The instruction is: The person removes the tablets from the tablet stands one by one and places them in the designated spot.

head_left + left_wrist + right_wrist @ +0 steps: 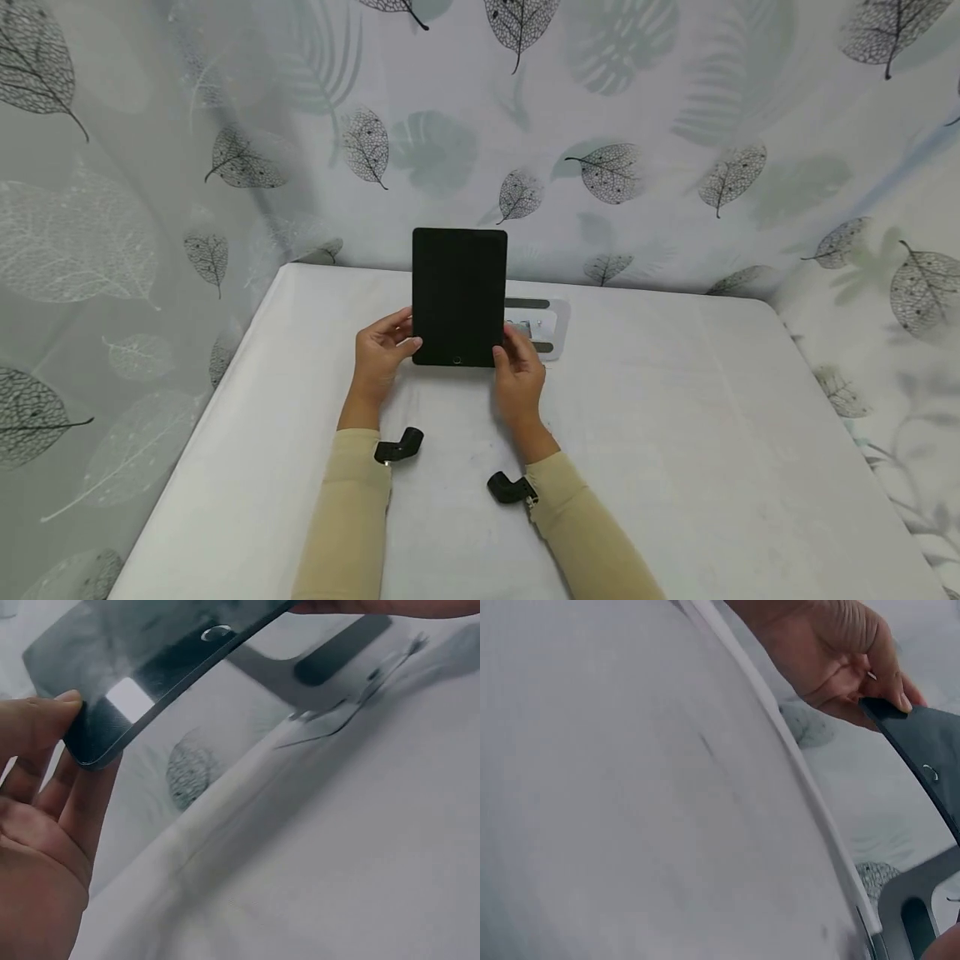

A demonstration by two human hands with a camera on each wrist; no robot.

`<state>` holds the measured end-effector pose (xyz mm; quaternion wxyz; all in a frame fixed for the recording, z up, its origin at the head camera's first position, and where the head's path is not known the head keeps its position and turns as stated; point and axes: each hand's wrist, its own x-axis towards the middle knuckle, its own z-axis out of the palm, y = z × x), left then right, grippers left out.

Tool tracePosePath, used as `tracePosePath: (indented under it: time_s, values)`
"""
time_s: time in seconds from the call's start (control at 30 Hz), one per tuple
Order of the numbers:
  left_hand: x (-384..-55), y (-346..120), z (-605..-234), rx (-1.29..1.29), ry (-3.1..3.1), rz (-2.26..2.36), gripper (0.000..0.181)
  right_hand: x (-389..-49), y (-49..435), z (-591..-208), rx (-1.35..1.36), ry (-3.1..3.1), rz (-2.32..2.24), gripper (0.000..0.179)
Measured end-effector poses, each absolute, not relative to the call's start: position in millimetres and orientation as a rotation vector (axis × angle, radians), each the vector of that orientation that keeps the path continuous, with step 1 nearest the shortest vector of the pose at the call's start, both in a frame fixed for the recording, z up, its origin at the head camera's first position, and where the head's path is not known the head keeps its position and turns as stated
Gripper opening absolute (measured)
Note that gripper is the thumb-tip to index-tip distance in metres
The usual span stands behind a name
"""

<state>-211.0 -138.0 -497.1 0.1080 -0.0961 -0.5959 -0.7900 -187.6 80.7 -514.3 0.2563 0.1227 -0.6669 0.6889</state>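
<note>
A black tablet [459,296] with a round home button stands upright in the head view, screen toward me. My left hand [381,354] grips its lower left corner, thumb on the front and fingers behind. At the opposite lower corner, my right hand [519,379] pinches the tablet the same way. Behind the tablet's right side is a grey stand [561,321] with dark pads, partly hidden by tablet and hand. The left wrist view shows the left thumb on the dark glass and the stand's dark pad [345,649] beyond.
A white cloth covers the table [660,467], its far edge running close behind the stand. Leaf-printed curtains [442,83] hang around the back and sides. Black wrist cameras [401,446] stick out from both sleeves.
</note>
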Motion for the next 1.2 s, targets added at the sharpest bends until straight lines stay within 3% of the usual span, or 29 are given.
tracePosePath:
  time_s: [0.4,1.2]
  values:
    - [-205.2,-173.4,-492.3,-0.167,-1.808,-2.319,0.055,-186.9,57.0,-519.6,0.519,-1.88,1.99,0.048]
    - [-208.6,-191.4,-495.7,0.22,-2.343,-1.998,0.055,-183.4,48.6,-526.1,0.314,-2.218,1.875,0.047]
